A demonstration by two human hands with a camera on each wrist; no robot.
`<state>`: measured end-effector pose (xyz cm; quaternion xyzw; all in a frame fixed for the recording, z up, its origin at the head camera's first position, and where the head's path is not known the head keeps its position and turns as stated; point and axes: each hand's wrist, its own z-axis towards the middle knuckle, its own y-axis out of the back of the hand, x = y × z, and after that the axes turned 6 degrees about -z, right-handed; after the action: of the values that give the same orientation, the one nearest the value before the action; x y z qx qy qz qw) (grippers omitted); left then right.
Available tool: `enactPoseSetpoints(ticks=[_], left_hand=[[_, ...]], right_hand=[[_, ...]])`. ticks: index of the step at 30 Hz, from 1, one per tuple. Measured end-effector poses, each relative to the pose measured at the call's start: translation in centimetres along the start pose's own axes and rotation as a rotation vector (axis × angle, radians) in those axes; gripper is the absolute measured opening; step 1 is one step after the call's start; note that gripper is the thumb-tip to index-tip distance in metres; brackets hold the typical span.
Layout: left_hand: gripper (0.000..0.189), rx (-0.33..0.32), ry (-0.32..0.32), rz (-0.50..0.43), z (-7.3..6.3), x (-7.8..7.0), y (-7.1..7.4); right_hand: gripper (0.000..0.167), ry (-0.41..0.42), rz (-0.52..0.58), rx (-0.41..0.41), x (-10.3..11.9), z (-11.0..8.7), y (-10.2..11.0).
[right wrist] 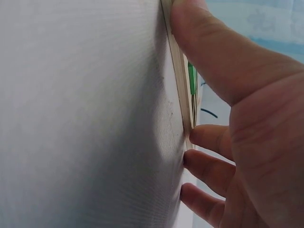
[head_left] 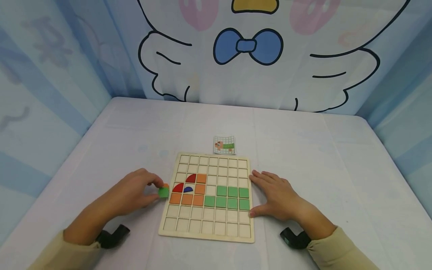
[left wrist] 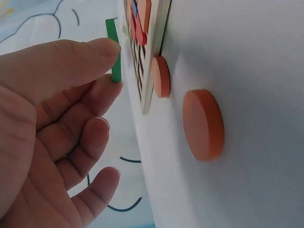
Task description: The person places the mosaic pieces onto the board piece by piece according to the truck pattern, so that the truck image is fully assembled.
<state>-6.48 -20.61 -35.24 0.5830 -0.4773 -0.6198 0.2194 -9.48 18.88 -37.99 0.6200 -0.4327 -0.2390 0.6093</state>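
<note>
My left hand [head_left: 133, 192] pinches a green square tile [head_left: 163, 192] between thumb and fingertips, just off the left edge of a wooden grid board [head_left: 206, 237]. The left wrist view shows this green tile edge-on, above the table. Two rounded orange pieces [left wrist: 203, 126] lie near that hand; in the head view the green tile partly hides one. On the board sit orange squares [head_left: 186, 199], red quarter-round pieces [head_left: 191, 178], a blue half-round piece [head_left: 188, 189] and green squares [head_left: 221, 202]. My right hand [head_left: 278, 197] rests its spread fingertips and thumb against the board's right edge.
A small picture card [head_left: 224, 151] with a coloured grid pattern lies just beyond the board's far edge. The white-covered table [head_left: 320, 161] reaches back to a printed cloth backdrop [head_left: 248, 82], with blue cloth on both sides.
</note>
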Motion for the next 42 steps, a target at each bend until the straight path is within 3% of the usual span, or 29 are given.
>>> enactPoseSetpoints(ticks=[8, 13, 23, 35, 42], left_hand=[[0.019, 0.018, -0.066, -0.003, 1.6, -1.4, -0.4], [0.016, 0.012, -0.151, -0.016, 2.6, -2.2, -0.9], [0.016, 0.011, -0.251, 0.016, 5.2, -4.2, -2.2], [0.017, 0.055, -0.303, 0.026, 7.0, -5.5, -3.5], [0.02, 0.082, -0.275, 0.037, 7.3, -5.9, -4.0]], right_hand=[[0.104, 0.004, 0.007, -0.005, 0.1, 0.0, 0.1], [0.104, 0.007, 0.004, -0.004, 0.1, 0.0, 0.1], [0.103, 0.009, 0.003, -0.009, 0.1, 0.0, 0.1], [0.103, 0.008, 0.007, -0.007, 0.0, 0.0, 0.0], [0.104, 0.003, 0.01, -0.004, 0.0, 0.0, -0.1]])
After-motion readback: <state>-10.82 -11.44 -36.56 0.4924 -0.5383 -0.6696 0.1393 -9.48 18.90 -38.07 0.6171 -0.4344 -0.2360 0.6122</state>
